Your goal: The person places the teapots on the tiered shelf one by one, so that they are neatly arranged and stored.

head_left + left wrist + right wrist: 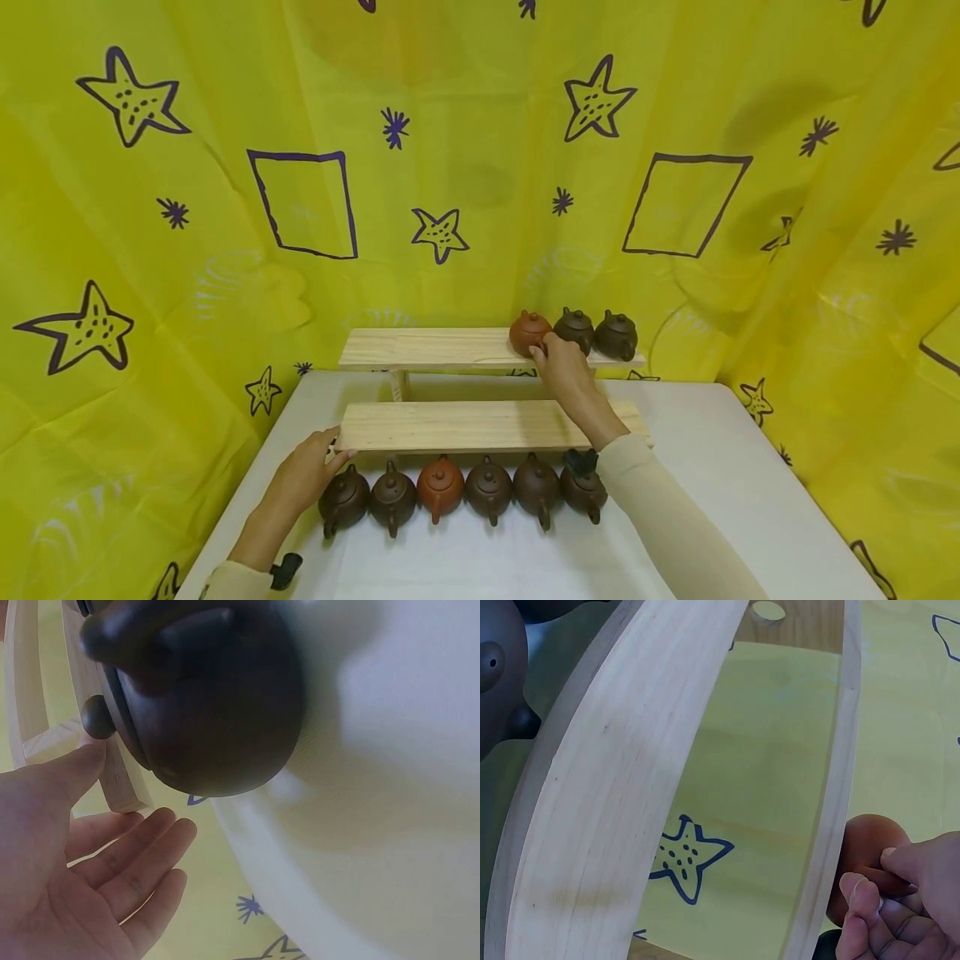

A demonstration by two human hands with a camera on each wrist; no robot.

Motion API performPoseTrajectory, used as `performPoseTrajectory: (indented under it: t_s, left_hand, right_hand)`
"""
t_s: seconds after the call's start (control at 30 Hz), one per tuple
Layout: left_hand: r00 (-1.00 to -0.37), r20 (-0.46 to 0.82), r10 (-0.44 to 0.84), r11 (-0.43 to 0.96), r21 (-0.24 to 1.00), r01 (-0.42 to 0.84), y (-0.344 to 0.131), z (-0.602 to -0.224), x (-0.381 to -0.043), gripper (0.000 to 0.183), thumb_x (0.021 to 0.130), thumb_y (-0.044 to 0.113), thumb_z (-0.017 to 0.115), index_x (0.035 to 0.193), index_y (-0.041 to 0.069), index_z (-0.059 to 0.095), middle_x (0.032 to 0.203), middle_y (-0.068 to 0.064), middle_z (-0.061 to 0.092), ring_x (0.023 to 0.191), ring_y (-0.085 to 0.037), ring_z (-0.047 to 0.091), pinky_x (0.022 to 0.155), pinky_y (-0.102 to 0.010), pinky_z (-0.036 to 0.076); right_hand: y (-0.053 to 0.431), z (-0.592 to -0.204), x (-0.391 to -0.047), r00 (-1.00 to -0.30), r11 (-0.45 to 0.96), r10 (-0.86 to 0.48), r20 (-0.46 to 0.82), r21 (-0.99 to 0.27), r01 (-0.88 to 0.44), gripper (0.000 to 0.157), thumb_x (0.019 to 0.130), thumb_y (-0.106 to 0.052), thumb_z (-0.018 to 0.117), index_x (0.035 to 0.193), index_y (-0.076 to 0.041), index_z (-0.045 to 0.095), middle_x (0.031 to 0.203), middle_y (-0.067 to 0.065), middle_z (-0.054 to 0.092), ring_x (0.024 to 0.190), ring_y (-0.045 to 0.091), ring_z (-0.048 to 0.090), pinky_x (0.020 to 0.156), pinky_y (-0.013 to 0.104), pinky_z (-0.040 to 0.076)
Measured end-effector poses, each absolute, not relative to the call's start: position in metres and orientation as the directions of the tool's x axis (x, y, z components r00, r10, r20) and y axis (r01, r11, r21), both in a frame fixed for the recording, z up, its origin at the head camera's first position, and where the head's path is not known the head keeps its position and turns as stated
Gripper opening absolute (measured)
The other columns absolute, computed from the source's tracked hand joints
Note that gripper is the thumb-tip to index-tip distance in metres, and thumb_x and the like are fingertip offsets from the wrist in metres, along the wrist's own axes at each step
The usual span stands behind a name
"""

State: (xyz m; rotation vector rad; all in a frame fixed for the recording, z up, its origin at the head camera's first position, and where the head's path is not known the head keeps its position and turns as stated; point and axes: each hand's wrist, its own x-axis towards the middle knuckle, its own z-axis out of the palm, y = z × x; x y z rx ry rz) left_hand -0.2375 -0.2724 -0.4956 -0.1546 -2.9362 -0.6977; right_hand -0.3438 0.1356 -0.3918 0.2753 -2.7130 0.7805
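My right hand (566, 367) pinches the handle of a reddish-brown clay teapot (528, 332) at the upper board of a two-tier wooden shelf (435, 423). In the right wrist view, thumb and fingers close on that handle, and the teapot (874, 840) is partly hidden by the hand and the board's edge. Two dark brown teapots (616, 335) stand on the same board, just right of it. At the lower board's left end, my left hand (300, 473) grips the wood between thumb and fingers. A dark teapot (217, 705) sits close by that hand.
In front of the lower board, several teapots stand in a row on the white table (690, 467). All are dark brown except one orange-red teapot (440, 485). A yellow curtain (480, 108) with drawn stars hangs behind and at both sides.
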Motion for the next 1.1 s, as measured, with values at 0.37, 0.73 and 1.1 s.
performPoseTrajectory:
  t_s: [0.37, 0.73, 1.1]
  left_hand:
    - [-0.986, 0.148, 0.08, 0.886, 0.443, 0.138, -0.272, -0.496, -0.237, 0.056, 0.102, 0.025, 0.072, 0.142, -0.011, 0.057, 0.118, -0.028, 0.069, 0.11, -0.043, 0.069, 0.094, -0.061, 0.056]
    - [-0.988, 0.138, 0.071, 0.887, 0.444, 0.126, -0.27, -0.491, -0.236, 0.055, 0.102, 0.025, 0.072, 0.142, -0.01, 0.058, 0.117, -0.027, 0.069, 0.109, -0.043, 0.069, 0.093, -0.06, 0.056]
    - [-0.988, 0.139, 0.073, 0.886, 0.445, 0.128, -0.272, -0.494, -0.236, 0.056, 0.102, 0.025, 0.072, 0.143, -0.011, 0.057, 0.121, -0.03, 0.068, 0.112, -0.047, 0.068, 0.093, -0.062, 0.056]
  right_hand:
    - [0.147, -0.39, -0.332, -0.958, 0.824, -0.093, 0.272, -0.519, -0.227, 0.04, 0.108, -0.034, 0.061, 0.083, -0.004, 0.056, 0.066, 0.005, 0.048, 0.056, 0.022, 0.048, 0.053, 0.032, 0.037]
    - [0.195, -0.405, -0.287, -0.965, 0.845, -0.14, 0.219, -0.482, -0.232, 0.034, 0.105, -0.032, 0.065, 0.085, -0.004, 0.066, 0.071, 0.005, 0.059, 0.064, 0.02, 0.054, 0.059, 0.035, 0.044]
    - [0.229, -0.463, -0.223, -0.989, 0.846, -0.136, 0.063, -0.512, -0.149, 0.036, 0.099, -0.038, 0.075, 0.087, -0.006, 0.062, 0.067, 0.002, 0.057, 0.057, 0.015, 0.05, 0.052, 0.03, 0.042]
